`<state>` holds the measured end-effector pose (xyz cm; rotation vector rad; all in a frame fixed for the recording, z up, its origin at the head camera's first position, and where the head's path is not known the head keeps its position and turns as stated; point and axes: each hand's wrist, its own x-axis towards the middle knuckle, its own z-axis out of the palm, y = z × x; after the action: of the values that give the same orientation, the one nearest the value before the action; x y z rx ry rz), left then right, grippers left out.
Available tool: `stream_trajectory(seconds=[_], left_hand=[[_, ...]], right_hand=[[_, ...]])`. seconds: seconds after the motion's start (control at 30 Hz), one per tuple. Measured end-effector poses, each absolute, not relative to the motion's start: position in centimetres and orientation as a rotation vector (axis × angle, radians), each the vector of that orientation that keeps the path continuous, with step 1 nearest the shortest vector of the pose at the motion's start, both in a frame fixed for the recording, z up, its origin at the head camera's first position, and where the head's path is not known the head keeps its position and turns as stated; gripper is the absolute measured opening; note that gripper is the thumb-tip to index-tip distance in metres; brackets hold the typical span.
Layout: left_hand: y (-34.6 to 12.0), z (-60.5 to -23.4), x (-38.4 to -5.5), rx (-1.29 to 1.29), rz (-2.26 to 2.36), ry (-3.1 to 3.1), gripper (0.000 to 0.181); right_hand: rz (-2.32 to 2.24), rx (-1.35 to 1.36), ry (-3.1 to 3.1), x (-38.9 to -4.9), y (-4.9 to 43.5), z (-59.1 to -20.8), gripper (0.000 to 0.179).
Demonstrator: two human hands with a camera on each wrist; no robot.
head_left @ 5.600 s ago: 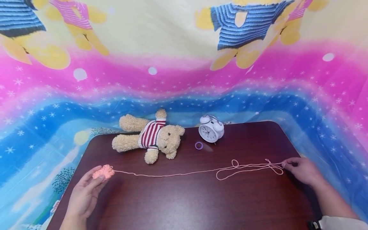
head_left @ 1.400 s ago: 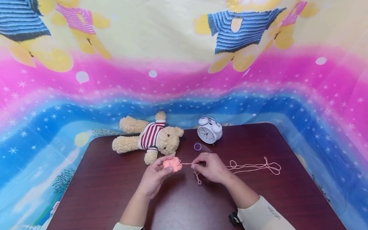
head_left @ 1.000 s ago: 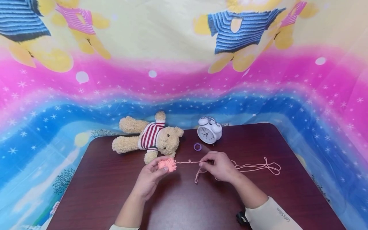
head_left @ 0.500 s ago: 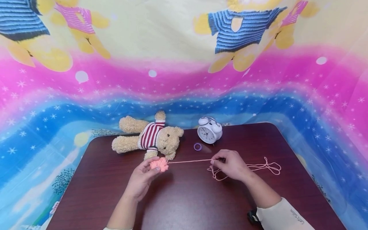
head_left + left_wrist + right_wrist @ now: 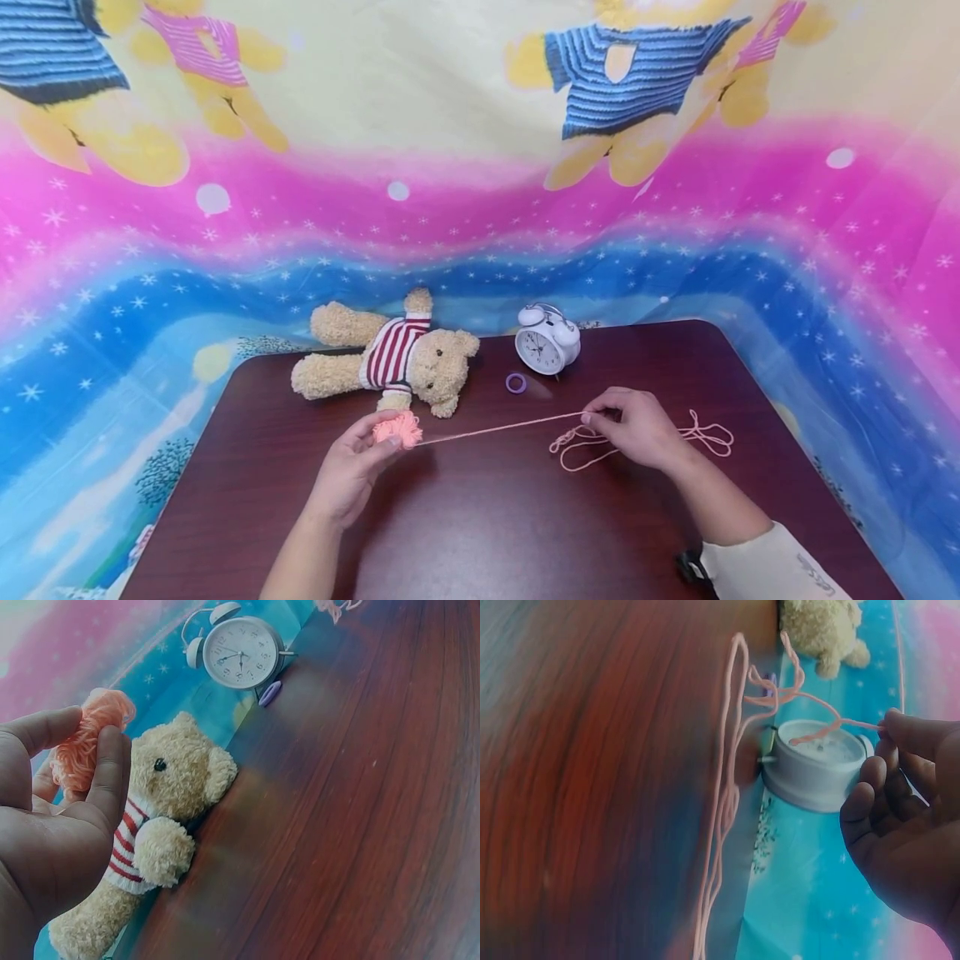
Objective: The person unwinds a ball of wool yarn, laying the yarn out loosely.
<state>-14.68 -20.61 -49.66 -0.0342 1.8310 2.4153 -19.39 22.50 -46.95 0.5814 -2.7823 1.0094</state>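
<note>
My left hand [image 5: 347,475] holds a small peach-pink bundle of yarn [image 5: 398,428] between thumb and fingers, left of the table's middle. In the left wrist view the yarn bundle [image 5: 94,742] sits between the fingertips, raised in front of the teddy bear. A strand of yarn [image 5: 495,429] runs nearly straight from the bundle to my right hand [image 5: 637,427]. Thumb and index fingertip of that hand pinch it, as the right wrist view shows at the fingertips [image 5: 891,726]. Loose loops of yarn [image 5: 727,802] trail from the pinch and lie along the table.
On the dark wooden table [image 5: 480,525] a teddy bear [image 5: 397,358] in a striped jersey lies on its back behind the left hand. A white alarm clock [image 5: 547,340] stands at the rear edge, with a purple ring [image 5: 516,383] before it. Printed cloth [image 5: 450,208] hangs behind.
Over the last second or so my hands have drawn apart, left hand with the bundle leftward, right hand rightward, and the strand between them has lengthened. Earlier still, they were much farther apart.
</note>
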Motion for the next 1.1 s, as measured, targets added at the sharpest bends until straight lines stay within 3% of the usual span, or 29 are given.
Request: stream_trajectory(seconds=[0.4, 0.83, 1.1], left_hand=[[-22.7, -49.4, -14.4, -0.008, 2.429, 1.846, 0.046], [-24.4, -49.5, -13.9, -0.153, 2.394, 1.926, 0.048], [-25.9, -49.4, -13.5, -0.139, 2.412, 1.913, 0.034]], right_hand=[[0.932, 0.425, -2.852, -19.2, 26.8, -47.0, 0.004], [0.882, 0.378, -2.842, -18.7, 30.6, -47.1, 0.005], [0.850, 0.340, -2.830, -18.5, 33.0, -47.1, 0.006]])
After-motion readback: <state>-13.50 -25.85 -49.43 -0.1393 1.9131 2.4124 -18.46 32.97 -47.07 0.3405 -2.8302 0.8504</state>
